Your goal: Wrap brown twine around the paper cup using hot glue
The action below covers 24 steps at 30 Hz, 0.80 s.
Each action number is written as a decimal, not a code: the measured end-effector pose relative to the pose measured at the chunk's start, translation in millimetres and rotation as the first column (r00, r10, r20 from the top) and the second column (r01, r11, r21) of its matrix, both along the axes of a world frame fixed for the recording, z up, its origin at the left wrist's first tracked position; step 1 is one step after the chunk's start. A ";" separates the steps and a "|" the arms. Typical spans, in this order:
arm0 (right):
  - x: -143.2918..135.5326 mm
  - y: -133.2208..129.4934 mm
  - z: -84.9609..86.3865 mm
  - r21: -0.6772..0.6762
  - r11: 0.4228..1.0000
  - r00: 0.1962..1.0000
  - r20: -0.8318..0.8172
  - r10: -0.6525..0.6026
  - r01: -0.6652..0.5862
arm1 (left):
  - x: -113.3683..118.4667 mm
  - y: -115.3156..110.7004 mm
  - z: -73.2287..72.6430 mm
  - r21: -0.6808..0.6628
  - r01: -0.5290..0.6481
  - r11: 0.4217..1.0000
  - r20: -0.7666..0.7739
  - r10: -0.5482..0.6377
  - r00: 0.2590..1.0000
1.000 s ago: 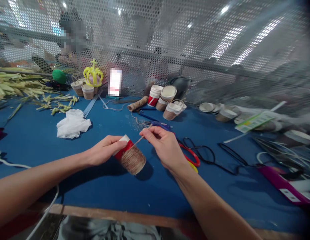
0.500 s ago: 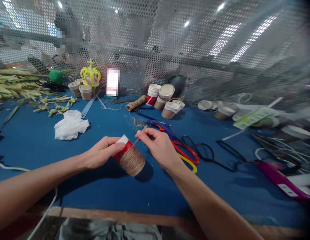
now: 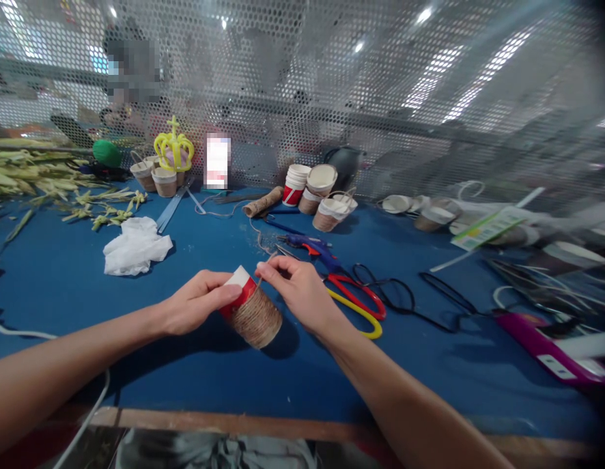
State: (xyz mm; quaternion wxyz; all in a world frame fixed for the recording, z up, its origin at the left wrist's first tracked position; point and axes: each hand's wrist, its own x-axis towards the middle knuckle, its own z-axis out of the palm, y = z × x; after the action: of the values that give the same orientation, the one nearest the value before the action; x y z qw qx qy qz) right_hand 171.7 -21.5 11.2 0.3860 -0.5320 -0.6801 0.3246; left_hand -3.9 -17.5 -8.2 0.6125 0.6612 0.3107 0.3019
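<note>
My left hand (image 3: 197, 303) grips a red and white paper cup (image 3: 239, 296) near its rim, thumb on the outside. The cup is tilted, its base pointing down and right, and brown twine (image 3: 258, 318) is wound round its lower part. Just right of the cup, my right hand (image 3: 292, 283) pinches the loose twine between thumb and fingertips, close to the red band. From there the strand runs back towards a twine-covered roll (image 3: 264, 202). A blue glue gun (image 3: 312, 247) and red and yellow scissors (image 3: 363, 303) lie beyond and beside my right hand.
Wrapped cups (image 3: 331, 213) stand at the back below a perforated metal screen (image 3: 263, 78). White crumpled cloth (image 3: 136, 247) and dried husks (image 3: 33, 169) lie left. A black cable (image 3: 449, 293) and a purple power strip (image 3: 551, 348) are on the right.
My right hand has moved slightly left, closer to the cup, with the twine still pinched. The free stretch of twine between fingers and cup looks shorter. The view has shifted a little.
</note>
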 end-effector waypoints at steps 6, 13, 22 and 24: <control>-2.0 0.6 -3.5 -0.017 1.000 1.000 -0.013 0.026 -0.026 | -2.2 0.1 -1.5 0.033 0.031 0.999 0.017 -0.032 0.999; -3.5 -0.4 -4.2 -0.069 0.997 0.999 -0.022 0.041 -0.042 | -2.4 -0.2 -0.1 0.063 0.041 0.997 0.007 -0.042 0.999; -3.5 -0.6 -8.0 -0.086 0.995 0.998 -0.033 0.057 -0.059 | -1.0 -0.9 -0.1 0.041 0.008 0.999 -0.017 -0.008 1.000; -3.0 2.0 -10.5 -0.103 0.993 0.998 -0.029 0.054 -0.056 | 0.3 0.0 -0.4 0.020 -0.031 0.999 -0.021 0.031 0.999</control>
State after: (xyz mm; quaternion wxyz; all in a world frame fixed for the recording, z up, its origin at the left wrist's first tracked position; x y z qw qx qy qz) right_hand 168.8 -19.5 0.7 0.3577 -0.5281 -0.6715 0.3771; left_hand -3.6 -17.5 -8.6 0.5978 0.6655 0.3244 0.3074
